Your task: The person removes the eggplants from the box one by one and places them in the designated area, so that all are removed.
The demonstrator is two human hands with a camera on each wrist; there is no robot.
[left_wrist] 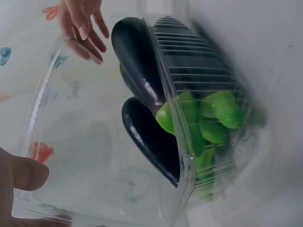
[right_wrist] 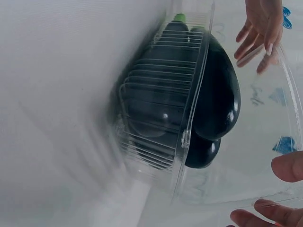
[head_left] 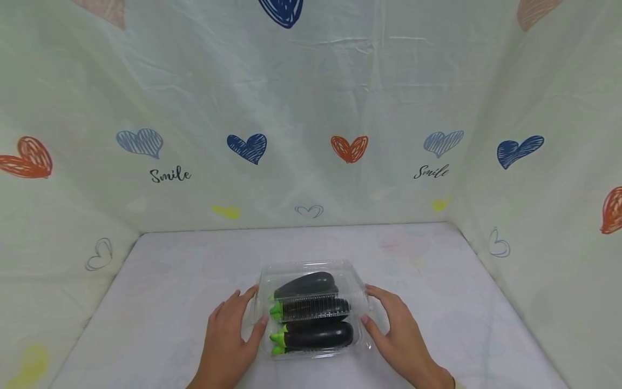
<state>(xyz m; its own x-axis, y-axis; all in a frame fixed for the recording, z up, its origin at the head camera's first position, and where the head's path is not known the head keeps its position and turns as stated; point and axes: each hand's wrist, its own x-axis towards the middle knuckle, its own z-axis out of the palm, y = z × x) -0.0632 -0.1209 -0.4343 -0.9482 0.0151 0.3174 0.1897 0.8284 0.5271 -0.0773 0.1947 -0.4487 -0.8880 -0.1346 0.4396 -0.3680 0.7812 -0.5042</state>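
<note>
A clear plastic clamshell box [head_left: 318, 355] sits near the front of the table, holding several dark eggplants [head_left: 320, 335] with bright green stem ends. The stems point to the left. In the left wrist view, its clear lid [left_wrist: 90, 156] stands raised and the eggplants rise above the ribbed wall. My left hand [head_left: 228, 335] holds the lid's left edge between thumb and fingers. On the opposite edge my right hand [head_left: 403, 337] grips it likewise, its thumb [right_wrist: 289, 166] seen over the plastic in the right wrist view.
The white tabletop [head_left: 184, 281] spreads around the box. A white cloth backdrop [head_left: 311, 97] printed with hearts and "Smile" encloses the back and both sides.
</note>
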